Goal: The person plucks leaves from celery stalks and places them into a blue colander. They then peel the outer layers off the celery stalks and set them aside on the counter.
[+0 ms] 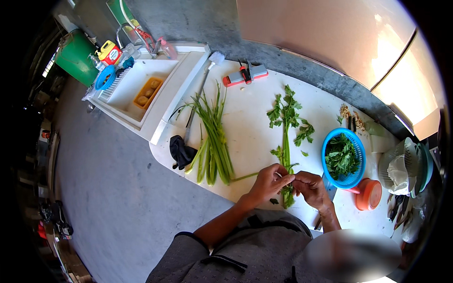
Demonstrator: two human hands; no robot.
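With both wrists in over the near edge, the left hand [270, 183] and right hand [311, 188] meet fingertip to fingertip above the bench [250, 122]. Left: fingers curled closed around a thin celery stalk [245, 177] that sticks out to its left, toward the pile. Right: thumb and fingers pinched in against the left fingertips; too small to tell what, if anything, sits between them.

Leafy celery [286, 134] lies on the bench under the hands, leaves pointing to the far side, a few loose bits beside it. Right of the right hand, near it: blue basket [347, 179] part full of green leaves [340, 153], and an orange pot [372, 195] just nearer than the basket. Left of the hands: big pile of celery stalks [217, 137], mostly bare; black cloth [181, 152] just beside it.

Farther back, a red and grey box [257, 71] by the wall, long-handled white brush [217, 57] left of it. Beyond the bench's left end, white sink [130, 80] with an orange tray [152, 95] of round items inside. Pink bottle [167, 48] behind the sink, yellow jug [109, 53] at its far left corner, then a green barrel [78, 59].
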